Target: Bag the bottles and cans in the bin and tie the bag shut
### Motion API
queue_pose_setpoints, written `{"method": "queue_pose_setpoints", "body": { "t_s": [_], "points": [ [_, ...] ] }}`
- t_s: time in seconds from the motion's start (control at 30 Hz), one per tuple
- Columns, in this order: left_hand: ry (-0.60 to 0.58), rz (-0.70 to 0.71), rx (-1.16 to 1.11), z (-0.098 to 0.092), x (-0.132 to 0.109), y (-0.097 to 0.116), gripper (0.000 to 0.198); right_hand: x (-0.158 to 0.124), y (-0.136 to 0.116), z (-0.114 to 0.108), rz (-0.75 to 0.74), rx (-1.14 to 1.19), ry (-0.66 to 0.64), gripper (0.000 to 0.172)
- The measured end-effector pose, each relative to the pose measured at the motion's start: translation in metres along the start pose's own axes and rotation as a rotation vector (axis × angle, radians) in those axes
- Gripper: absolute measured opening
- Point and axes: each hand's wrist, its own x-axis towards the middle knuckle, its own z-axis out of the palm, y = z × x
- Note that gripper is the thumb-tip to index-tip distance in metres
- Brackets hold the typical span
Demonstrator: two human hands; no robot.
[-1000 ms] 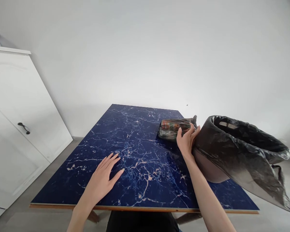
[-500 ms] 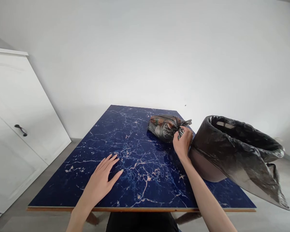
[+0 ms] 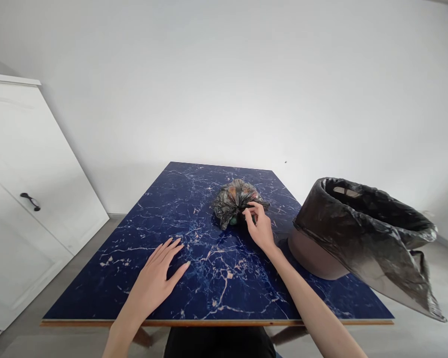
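A filled black garbage bag (image 3: 236, 195), gathered at its neck, rests on the blue marble-patterned table (image 3: 201, 293). Through the thin plastic some reddish and greenish contents show. My right hand (image 3: 260, 226) is at the bag's neck, thumb and forefinger pinched on the gathered plastic. Flat on the table toward the front left lies my left hand (image 3: 155, 281), fingers stretched and holding nothing. On the right stands a brownish trash bin (image 3: 315, 256) lined with a black bag (image 3: 358, 223), whose loose end hangs over the table's right side.
A white cabinet (image 3: 26, 164) with a dark handle stands on the left. Behind the table rises a plain pale wall (image 3: 224, 89). The table's front edge (image 3: 216, 323) is close to my body.
My right hand has moved left, away from the bin, with the filled bag. The bag has turned so its gathered neck faces me. My left hand has stayed put.
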Motion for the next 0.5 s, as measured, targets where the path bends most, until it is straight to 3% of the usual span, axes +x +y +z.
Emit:
{"method": "queue_pose_setpoints", "body": {
  "t_s": [0.13,0.23,0.4,0.5],
  "points": [
    [-0.019,-0.010,0.018,-0.001,0.003,0.002,0.056,-0.004,-0.008,0.008,-0.015,0.009,-0.006,0.035],
    [0.029,0.050,0.014,-0.008,0.020,0.019,0.048,-0.006,-0.011,0.014,-0.035,0.019,-0.033,0.034],
    [0.234,0.306,-0.018,-0.016,0.080,0.079,0.034,-0.010,-0.015,0.019,-0.073,0.050,-0.099,0.031],
    [0.241,0.432,0.013,-0.005,0.124,0.103,0.034,-0.014,-0.017,0.021,-0.099,0.075,-0.116,0.028]
  ]
}}
